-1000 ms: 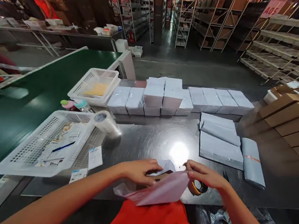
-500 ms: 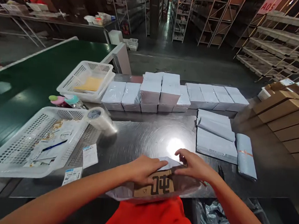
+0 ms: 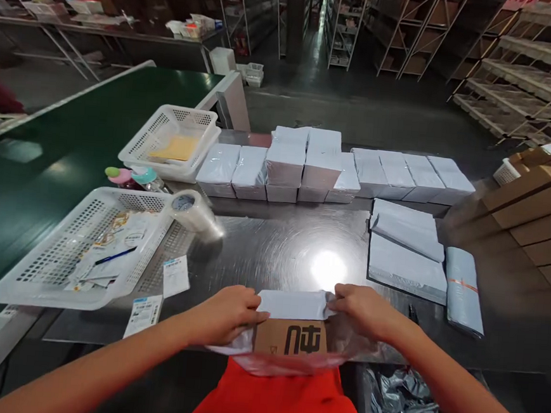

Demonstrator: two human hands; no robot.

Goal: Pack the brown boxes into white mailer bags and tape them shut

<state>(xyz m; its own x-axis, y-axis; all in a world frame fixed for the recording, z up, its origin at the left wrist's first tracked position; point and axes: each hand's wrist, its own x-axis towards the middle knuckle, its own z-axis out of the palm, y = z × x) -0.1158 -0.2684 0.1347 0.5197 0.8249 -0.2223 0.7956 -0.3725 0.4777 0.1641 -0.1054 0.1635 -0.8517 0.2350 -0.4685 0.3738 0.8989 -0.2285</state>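
Close to my body at the table's front edge lies a brown cardboard box (image 3: 269, 338) with large black printing. A clear-looking plastic mailing bag (image 3: 292, 360) surrounds it, with a white flap (image 3: 291, 304) stretched along the box's far side. At the flap's left corner, my left hand (image 3: 231, 311) is closed, pinching it between thumb and fingers. The right corner is pinched by my right hand (image 3: 360, 308). The box's lower part is hidden by the bag.
White baskets (image 3: 76, 248) stand left, beside a tape roll (image 3: 196, 213) and labels (image 3: 176, 276). White packs (image 3: 302, 161) line the table's back. White mailing bags (image 3: 407, 261) and a rolled bundle (image 3: 464, 291) lie right, near stacked cartons (image 3: 542, 208). A green conveyor (image 3: 71, 133) runs left.
My hands have moved apart to the flap's two corners. The flap, crumpled before, is now spread flat. The view has shifted slightly, so the table appears a little farther right.
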